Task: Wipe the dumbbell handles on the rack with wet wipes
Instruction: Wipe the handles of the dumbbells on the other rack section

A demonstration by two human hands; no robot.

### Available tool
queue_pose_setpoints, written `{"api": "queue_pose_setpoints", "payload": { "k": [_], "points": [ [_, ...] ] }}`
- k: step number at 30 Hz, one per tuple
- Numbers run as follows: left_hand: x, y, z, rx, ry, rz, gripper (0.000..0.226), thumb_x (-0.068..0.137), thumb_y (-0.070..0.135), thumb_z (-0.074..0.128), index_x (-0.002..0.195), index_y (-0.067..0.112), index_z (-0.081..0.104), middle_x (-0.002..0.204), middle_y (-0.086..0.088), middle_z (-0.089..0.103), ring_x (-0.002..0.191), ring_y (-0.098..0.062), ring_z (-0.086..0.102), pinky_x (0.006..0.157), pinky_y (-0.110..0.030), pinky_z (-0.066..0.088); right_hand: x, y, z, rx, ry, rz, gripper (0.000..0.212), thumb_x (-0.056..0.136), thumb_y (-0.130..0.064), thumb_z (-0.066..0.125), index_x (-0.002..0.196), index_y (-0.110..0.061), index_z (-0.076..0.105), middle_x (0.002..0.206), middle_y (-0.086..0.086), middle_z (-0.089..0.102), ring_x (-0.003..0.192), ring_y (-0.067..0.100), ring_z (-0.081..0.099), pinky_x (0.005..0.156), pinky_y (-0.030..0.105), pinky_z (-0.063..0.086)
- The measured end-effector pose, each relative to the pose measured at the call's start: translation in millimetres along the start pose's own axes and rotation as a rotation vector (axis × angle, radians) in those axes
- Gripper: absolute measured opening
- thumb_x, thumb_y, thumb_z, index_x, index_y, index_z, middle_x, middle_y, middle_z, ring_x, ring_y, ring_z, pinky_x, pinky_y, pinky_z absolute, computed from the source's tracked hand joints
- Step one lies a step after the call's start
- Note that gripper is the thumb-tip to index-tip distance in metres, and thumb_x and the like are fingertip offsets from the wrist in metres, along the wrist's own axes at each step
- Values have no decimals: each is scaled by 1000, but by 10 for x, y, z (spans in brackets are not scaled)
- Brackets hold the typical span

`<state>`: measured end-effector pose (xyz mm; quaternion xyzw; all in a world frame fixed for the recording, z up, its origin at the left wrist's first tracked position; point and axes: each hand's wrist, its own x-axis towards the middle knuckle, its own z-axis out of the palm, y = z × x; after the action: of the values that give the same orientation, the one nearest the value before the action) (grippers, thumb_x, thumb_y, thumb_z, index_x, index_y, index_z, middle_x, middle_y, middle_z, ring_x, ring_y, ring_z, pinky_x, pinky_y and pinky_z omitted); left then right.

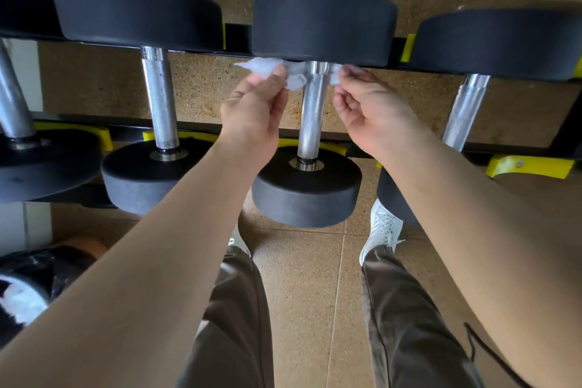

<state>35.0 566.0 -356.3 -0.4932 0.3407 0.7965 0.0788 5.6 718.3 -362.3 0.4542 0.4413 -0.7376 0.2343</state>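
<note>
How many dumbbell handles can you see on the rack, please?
4: the far-left handle, partly cut off; the second handle beside it; the middle handle, with the wet wipe at its far end; the right handle. More may lie beyond the frame.

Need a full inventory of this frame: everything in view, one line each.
dumbbells: four at least partly in view, black heads with silver handles, side by side on the rack
rack: one, black rails with yellow cradles, under the dumbbell heads
wet wipe: one, white, passing behind the far end of the third dumbbell's handle
floor: tan speckled tiles, below the rack
bag: one, black, lower left, something white and crumpled inside
shoes: two, white, the left one mostly hidden
trousers: brown, bottom centre
left hand: pinches the wipe's left end
right hand: pinches the wipe's right end
</note>
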Motion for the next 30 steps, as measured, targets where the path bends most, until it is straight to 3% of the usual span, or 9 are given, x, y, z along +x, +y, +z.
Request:
{"api": "queue_pose_setpoints", "payload": {
  "k": [6,10,14,18,20,25,28,30],
  "points": [
    [112,-35,76,212,0,6,19,86,-8,72,94,6,64,85,-6,76,74,-11,73,72,-21,58,-67,37,-328,118,-42,-5,11,89,1,67,92,-8,73,85,5,71,69,9,67,68,20,55],
    [43,76,-249,233,-21,20,16,87,-6,70,90,9,72,91,-7,76,77,-12,71,70,-19,58,-82,127,-118,-176,-80,-87,18,92,3,64,103,-10,72,91,8,71,74,11,64,76,22,57],
    [20,18,-418,281,-38,-4,18,86,-9,69,93,8,74,105,-9,75,83,-14,71,69,-19,57,-87,102,-102,-320,3,-143,17,90,5,66,95,-10,74,94,9,73,73,13,65,70,21,55],
    [18,-154,-230,539,16,-5,24,85,-10,71,91,13,73,100,-5,76,96,-21,73,85,-30,60,-84,74,-387,-369,99,-166,16,89,2,68,94,-12,76,96,10,73,73,12,66,70,21,57],
    [-16,-149,-206,607,26,15,24,86,-9,71,85,15,73,95,-5,76,91,-20,72,86,-32,60,-80,131,-461,-426,87,-172,16,90,0,69,93,-14,76,91,8,73,70,11,66,66,20,55],
    [-109,71,-496,716,12,95,19,86,-4,73,87,14,75,87,-8,74,69,-16,62,70,-28,53,-78,322,-349,-635,-29,-195,17,88,-2,71,87,-18,74,85,3,74,66,11,64,59,19,51],
    [-96,96,-582,848,17,172,18,85,1,77,83,19,75,81,-5,73,63,-14,61,65,-27,50,-73,321,-385,-854,-62,-251,15,88,-7,72,87,-22,74,87,-2,74,70,10,64,63,22,51],
    [-59,3,-531,1064,13,229,13,83,7,80,82,19,75,80,-2,72,68,-16,63,68,-30,53,-87,245,-483,-1093,-64,-303,10,90,-12,72,94,-21,76,91,-6,73,76,6,63,70,20,52]
  ]
}}
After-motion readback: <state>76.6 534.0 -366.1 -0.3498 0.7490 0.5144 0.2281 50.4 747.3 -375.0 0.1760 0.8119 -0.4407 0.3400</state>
